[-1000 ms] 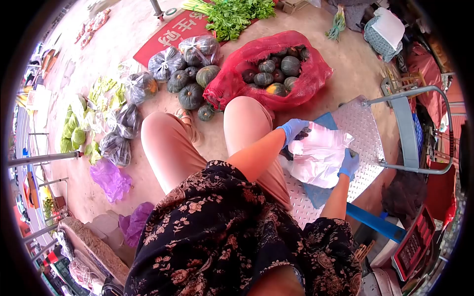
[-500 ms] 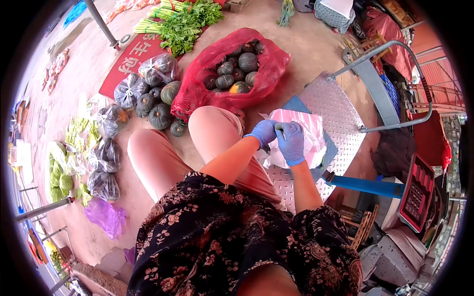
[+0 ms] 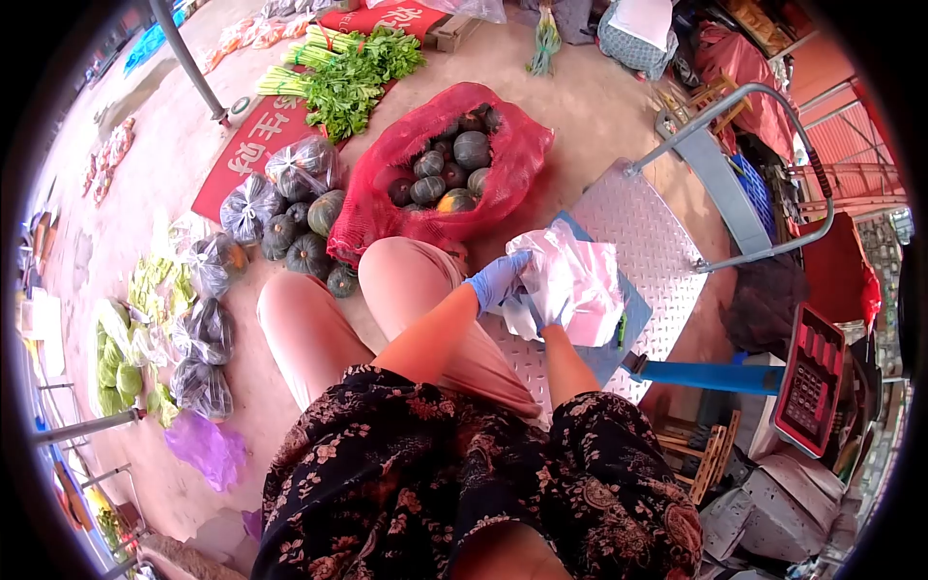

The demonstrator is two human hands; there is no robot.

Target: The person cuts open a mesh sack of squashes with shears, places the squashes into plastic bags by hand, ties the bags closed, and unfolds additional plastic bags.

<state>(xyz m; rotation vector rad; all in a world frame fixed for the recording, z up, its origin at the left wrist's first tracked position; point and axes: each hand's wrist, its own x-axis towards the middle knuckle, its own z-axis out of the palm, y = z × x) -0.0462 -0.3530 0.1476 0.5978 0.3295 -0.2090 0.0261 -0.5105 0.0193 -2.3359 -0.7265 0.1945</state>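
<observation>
A thin white-pink plastic bag (image 3: 582,280) is lifted and spread above the weighing platform (image 3: 650,215). At its left edge, my left hand (image 3: 498,280), in a blue glove, is closed on the plastic. My right hand (image 3: 550,315) is mostly covered by the bag, so its fingers are hidden; only a bit of glove shows by the wrist. Under the bag, a blue flat sheet (image 3: 635,314) lies on the metal platform. Left of it, an open red mesh sack (image 3: 372,198) holds several dark green pumpkins (image 3: 472,150).
Loose pumpkins (image 3: 307,256) and bagged ones (image 3: 253,208) lie left of the sack. Leafy greens (image 3: 353,87) rest on a red mat (image 3: 242,159). The scale's grey rail (image 3: 730,184) and red display (image 3: 814,379) stand at right. A purple bag (image 3: 208,449) lies on the floor.
The hands were together at the bag's near edge; now they are apart. The bag has been raised and opened out, and my right hand has gone behind or into it.
</observation>
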